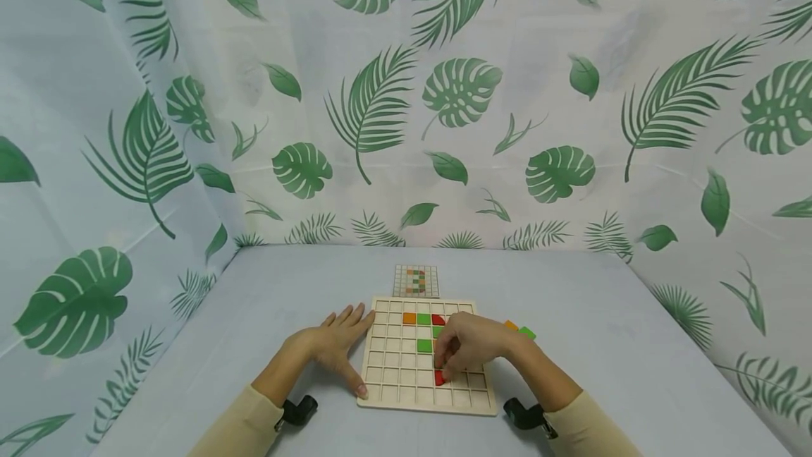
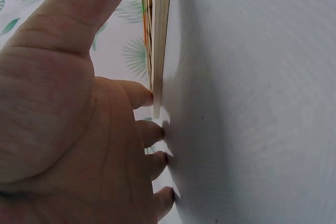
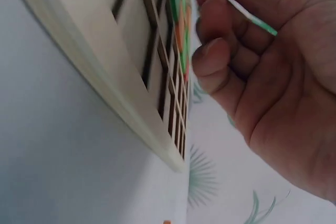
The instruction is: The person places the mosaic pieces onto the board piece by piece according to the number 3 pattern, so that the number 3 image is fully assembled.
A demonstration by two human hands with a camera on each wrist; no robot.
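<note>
A wooden grid board lies on the table, holding an orange tile, several green tiles and a rounded red tile. My left hand is spread along the board's left side, thumb near the lower corner and fingertips by the upper edge. Over the right half of the board, my right hand pinches another red tile at a lower cell. Its fingers are curled in the right wrist view, close above the grid. Part of the tile column is hidden behind this hand.
A small pattern card with a coloured grid design lies just beyond the board. Loose orange and green tiles sit to the right, past the right wrist. Leaf-printed cloth hangs behind the table and along its sides.
</note>
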